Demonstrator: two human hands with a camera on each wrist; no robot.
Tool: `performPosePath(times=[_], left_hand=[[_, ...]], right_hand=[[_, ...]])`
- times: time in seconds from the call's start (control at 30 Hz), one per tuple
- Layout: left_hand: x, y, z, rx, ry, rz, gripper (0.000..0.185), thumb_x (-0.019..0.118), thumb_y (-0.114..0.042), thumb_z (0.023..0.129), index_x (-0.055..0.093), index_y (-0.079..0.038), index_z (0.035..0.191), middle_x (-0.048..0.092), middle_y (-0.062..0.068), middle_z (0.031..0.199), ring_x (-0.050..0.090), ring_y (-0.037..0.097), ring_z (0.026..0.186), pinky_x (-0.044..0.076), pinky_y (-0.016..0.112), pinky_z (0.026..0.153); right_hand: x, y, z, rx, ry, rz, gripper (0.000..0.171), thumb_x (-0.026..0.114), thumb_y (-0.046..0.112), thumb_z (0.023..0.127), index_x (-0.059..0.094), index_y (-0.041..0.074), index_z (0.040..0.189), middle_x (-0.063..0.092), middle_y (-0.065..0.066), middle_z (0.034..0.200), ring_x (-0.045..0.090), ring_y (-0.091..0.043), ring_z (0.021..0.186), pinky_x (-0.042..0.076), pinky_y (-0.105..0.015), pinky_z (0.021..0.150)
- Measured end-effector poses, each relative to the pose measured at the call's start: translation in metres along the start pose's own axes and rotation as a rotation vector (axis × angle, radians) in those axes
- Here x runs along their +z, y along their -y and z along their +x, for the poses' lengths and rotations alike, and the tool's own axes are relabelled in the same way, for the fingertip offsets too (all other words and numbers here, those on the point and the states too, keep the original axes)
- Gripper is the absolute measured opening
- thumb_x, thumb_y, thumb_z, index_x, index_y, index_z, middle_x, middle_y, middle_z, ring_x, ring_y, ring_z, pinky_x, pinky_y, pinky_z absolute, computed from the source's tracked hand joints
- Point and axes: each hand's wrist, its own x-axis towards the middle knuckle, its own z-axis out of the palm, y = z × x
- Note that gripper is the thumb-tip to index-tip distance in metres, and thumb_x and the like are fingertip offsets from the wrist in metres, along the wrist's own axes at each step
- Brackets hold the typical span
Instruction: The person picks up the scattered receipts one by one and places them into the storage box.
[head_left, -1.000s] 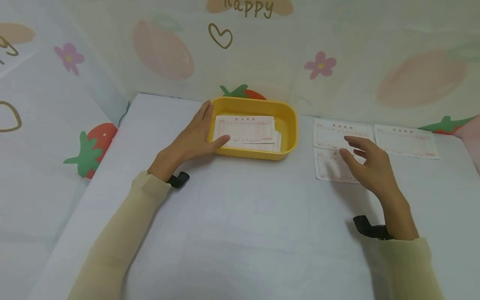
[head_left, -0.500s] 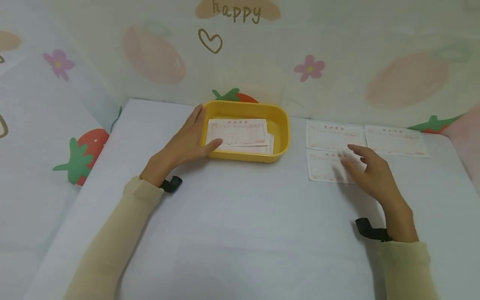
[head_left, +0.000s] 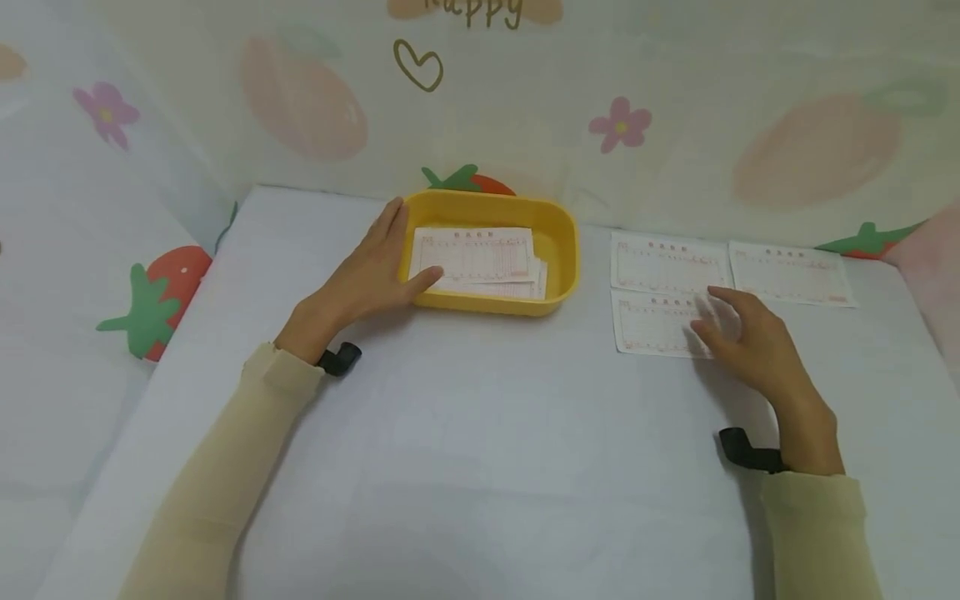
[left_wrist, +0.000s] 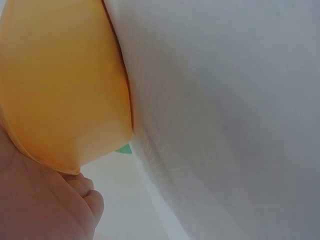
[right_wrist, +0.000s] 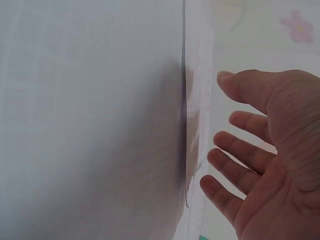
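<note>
"What's closest to you?"

"My pale sleeves (head_left: 817, 533), with a black thing (head_left: 750, 454) on each wrist. Then comes my right hand (head_left: 757, 350). It's up in the air, fingers apart and softly bent. There's nothing in it."

"What's under it?"

"A paper slip (head_left: 652, 323), lying flat. My hand hides its right part. Behind it are two more slips (head_left: 667, 265), side by side. I think they're laid flat like that so the red print shows."

"And the other hand?"

"My left hand (head_left: 367, 279) has hold of the left end of the yellow tray (head_left: 495, 306). The fingers go along the outside and the thumb goes over the front edge. I guess that stops the tray sliding. I can't tell if my thumb touches the papers (head_left: 476, 252) inside. They're piled up, and the low ones poke out."

"What's it all on?"

"A big white worktop (head_left: 480, 433). The tray and slips are near its back. Behind stands a pale wall (head_left: 525, 100) with fruit (head_left: 303, 100), pink flowers (head_left: 620, 125) and a heart (head_left: 418, 66). There's a word (head_left: 474, 10) up top, but it's cut off."
</note>
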Motion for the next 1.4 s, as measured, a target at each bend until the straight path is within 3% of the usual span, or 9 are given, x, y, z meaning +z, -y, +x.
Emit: performPosePath(times=[0.27,0.67,0.9,1.2,1.4], left_hand=[[-0.003,-0.001,0.003,0.003,-0.009,-0.001,0.11,0.05,-0.068,0.099,-0.012,-0.01,0.17,-0.012,0.012,0.18,0.002,0.031,0.169,0.015,0.052,0.137],[-0.003,-0.007,0.005,-0.003,0.005,0.004,0.11,0.049,-0.069,0.099,-0.013,-0.011,0.17,-0.013,0.01,0.18,0.0,0.03,0.169,0.014,0.051,0.137],[-0.005,-0.006,0.003,-0.008,0.003,0.014,0.111,0.049,-0.068,0.099,-0.013,-0.009,0.169,-0.014,0.009,0.18,0.001,0.03,0.169,0.013,0.05,0.137],[-0.002,-0.003,0.001,-0.015,0.015,0.002,0.112,0.051,-0.068,0.099,-0.013,-0.009,0.169,-0.016,0.008,0.18,0.0,0.03,0.169,0.013,0.05,0.137],[-0.002,-0.002,-0.001,-0.024,0.015,0.016,0.111,0.049,-0.068,0.099,-0.014,-0.009,0.169,-0.016,0.008,0.18,0.0,0.029,0.169,0.013,0.049,0.138]], right_hand=[[-0.008,-0.006,0.003,0.02,0.09,-0.058,0.083,0.069,0.041,0.102,0.032,-0.002,0.163,0.034,-0.038,0.163,0.03,-0.061,0.149,0.028,-0.078,0.118],[-0.014,-0.01,0.0,0.076,0.137,-0.101,0.099,0.074,0.047,0.098,0.023,-0.003,0.165,0.026,-0.04,0.166,0.025,-0.063,0.151,0.025,-0.078,0.12],[-0.014,-0.005,-0.003,0.05,0.129,-0.103,0.095,0.075,0.041,0.098,0.026,-0.006,0.163,0.03,-0.041,0.163,0.029,-0.063,0.148,0.027,-0.078,0.118],[-0.01,0.0,-0.009,0.132,0.223,-0.154,0.099,0.064,0.06,0.1,0.023,-0.001,0.166,0.031,-0.042,0.161,0.034,-0.066,0.143,0.034,-0.079,0.112],[-0.003,-0.001,-0.006,0.067,0.191,-0.125,0.098,0.069,0.055,0.099,0.026,-0.003,0.164,0.031,-0.039,0.164,0.032,-0.064,0.146,0.03,-0.078,0.116]])
